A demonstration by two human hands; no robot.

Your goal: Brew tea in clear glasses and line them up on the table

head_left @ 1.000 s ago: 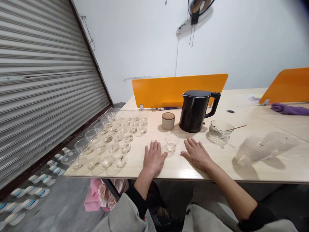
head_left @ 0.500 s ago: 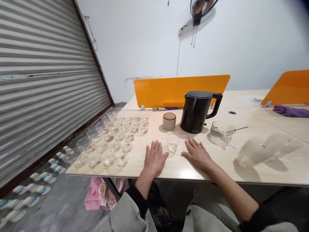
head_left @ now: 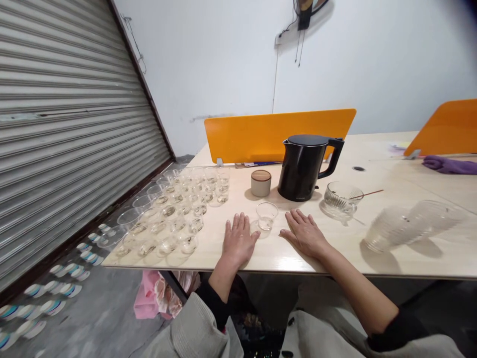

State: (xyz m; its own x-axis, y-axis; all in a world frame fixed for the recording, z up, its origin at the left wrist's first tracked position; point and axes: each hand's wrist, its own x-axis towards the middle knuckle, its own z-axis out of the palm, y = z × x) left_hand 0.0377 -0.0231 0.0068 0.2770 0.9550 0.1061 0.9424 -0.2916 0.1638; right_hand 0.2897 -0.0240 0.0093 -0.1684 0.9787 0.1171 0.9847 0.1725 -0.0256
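My left hand (head_left: 239, 242) lies flat on the wooden table (head_left: 290, 256), fingers stretched out and holding nothing. Palm down on the other side, my right hand (head_left: 303, 232) also rests with its fingers extended. Between the two stands a clear plastic cup (head_left: 266, 218), touched by neither hand. Behind that cup are a small grey canister (head_left: 261, 187) with a wooden lid and a black electric kettle (head_left: 301, 171). To the right of the kettle sits a ribbed glass bowl (head_left: 342, 199) with a thin brown stick (head_left: 368, 194) across its rim.
Many clear cups (head_left: 169, 214) with dark bits inside crowd the table's left end. Stacked clear cups (head_left: 406, 226) lie on their side at right. An orange divider (head_left: 246, 136) stands at the back. A purple cloth (head_left: 447, 165) lies far right. Paper cups (head_left: 55, 303) line the floor.
The view has tilted down slightly, so the objects and divider sit a little higher or shifted in the picture. Both hands remain flat on the table.
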